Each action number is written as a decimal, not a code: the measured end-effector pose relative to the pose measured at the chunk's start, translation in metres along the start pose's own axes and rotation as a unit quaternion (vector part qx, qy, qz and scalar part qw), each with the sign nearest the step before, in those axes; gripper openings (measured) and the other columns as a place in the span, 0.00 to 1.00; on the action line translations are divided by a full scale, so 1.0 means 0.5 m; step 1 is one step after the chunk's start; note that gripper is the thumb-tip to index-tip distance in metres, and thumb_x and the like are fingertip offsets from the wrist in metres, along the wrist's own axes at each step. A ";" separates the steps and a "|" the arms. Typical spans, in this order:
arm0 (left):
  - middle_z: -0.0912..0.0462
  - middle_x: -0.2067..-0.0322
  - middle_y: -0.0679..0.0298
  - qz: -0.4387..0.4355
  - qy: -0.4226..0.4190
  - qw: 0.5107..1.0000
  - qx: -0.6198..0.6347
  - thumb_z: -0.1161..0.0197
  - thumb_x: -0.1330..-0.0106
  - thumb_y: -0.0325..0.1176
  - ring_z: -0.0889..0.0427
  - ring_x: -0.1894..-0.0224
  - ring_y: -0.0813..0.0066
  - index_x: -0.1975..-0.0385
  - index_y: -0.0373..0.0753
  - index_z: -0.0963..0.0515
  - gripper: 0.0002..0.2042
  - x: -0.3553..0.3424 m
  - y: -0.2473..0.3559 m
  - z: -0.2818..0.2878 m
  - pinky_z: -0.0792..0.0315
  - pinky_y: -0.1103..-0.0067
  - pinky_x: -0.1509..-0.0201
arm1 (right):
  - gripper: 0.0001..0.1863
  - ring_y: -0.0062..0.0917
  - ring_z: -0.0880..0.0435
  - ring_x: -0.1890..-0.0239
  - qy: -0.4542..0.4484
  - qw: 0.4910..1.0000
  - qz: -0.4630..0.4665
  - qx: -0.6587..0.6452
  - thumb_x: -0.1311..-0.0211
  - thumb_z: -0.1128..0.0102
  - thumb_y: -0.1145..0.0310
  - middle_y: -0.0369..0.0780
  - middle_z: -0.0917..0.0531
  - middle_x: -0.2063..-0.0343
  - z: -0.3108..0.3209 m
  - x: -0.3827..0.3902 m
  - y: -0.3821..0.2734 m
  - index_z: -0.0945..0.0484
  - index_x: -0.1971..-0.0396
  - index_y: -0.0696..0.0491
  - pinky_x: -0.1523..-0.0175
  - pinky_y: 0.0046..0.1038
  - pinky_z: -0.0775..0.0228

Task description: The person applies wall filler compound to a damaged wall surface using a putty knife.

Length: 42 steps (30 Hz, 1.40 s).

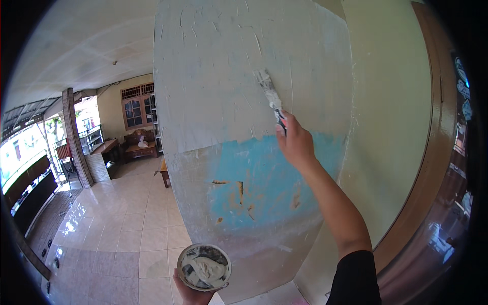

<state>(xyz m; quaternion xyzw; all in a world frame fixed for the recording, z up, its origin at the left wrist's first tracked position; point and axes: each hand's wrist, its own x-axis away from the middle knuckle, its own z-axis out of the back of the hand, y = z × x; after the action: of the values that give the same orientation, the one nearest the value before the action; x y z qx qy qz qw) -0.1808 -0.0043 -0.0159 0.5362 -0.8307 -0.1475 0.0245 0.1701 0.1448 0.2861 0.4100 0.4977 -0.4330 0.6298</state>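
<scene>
My right hand grips the dark handle of a putty knife, its putty-smeared blade angled up against the pale, streaked upper part of a wall. Lower on this wall is a turquoise patch with several torn, brown flaked spots. My left hand holds a round container from below and the side, low in front of the wall; light grey putty lies inside it.
A brown door frame and glossy door stand at the right. To the left, a tiled floor runs back to a pillar, a wooden bench, a desk, shelving and a window. A dark gate or railing edges the bright opening.
</scene>
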 end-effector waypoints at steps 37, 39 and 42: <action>0.37 0.31 0.53 -0.013 0.033 0.990 -0.136 0.58 0.41 0.75 0.33 0.34 0.40 0.28 0.49 0.43 0.47 0.014 -0.040 0.003 0.29 0.36 0.46 | 0.22 0.50 0.15 0.65 0.040 0.998 -0.036 -0.018 0.32 0.45 0.59 0.49 0.15 0.61 0.029 -0.086 0.038 0.35 0.43 0.51 0.61 0.46 0.22; 0.37 0.31 0.53 0.004 0.027 0.995 -0.091 0.58 0.41 0.75 0.34 0.33 0.40 0.27 0.48 0.43 0.47 0.007 -0.041 -0.004 0.30 0.37 0.45 | 0.21 0.50 0.15 0.65 0.036 0.999 -0.027 -0.003 0.31 0.45 0.59 0.49 0.15 0.62 0.052 -0.196 0.000 0.35 0.44 0.50 0.62 0.47 0.23; 0.37 0.31 0.53 0.014 0.031 0.992 -0.123 0.58 0.41 0.75 0.35 0.32 0.40 0.27 0.47 0.43 0.47 -0.002 -0.050 -0.010 0.30 0.37 0.45 | 0.20 0.49 0.15 0.66 0.006 1.000 -0.015 0.019 0.31 0.45 0.58 0.49 0.15 0.64 0.065 -0.272 -0.019 0.35 0.45 0.49 0.62 0.47 0.23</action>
<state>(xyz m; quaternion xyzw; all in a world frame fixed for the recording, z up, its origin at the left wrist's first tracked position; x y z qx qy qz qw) -0.1574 -0.0141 -0.0178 0.5219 -0.8124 -0.2319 0.1180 0.1523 0.1299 0.4244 0.4175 0.4994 -0.4493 0.6119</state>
